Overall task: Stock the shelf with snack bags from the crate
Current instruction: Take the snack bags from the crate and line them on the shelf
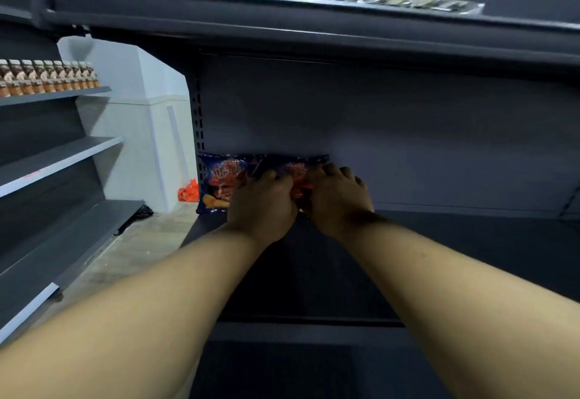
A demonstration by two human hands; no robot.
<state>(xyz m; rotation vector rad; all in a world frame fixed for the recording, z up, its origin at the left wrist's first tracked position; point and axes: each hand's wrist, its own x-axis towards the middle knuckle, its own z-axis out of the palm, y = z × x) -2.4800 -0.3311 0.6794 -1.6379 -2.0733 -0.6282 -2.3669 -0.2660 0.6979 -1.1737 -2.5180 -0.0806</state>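
Note:
Two dark blue snack bags with red print stand at the back left of a dark grey shelf (439, 241), against its rear panel. The left bag (219, 178) stands free at the shelf's end. Beside it, the second bag (298, 172) is held upright between both hands. My left hand (263, 204) grips its left side with curled fingers. My right hand (339, 197) grips its right side and top edge. Both arms reach deep into the shelf. The crate is out of view.
An upper shelf (314, 18) overhangs close above and carries wrapped packs (408, 1). To the left stands another shelving unit (62, 153) with a row of brown bottles (47, 76). An orange bag (188, 193) lies on the floor by a white wall.

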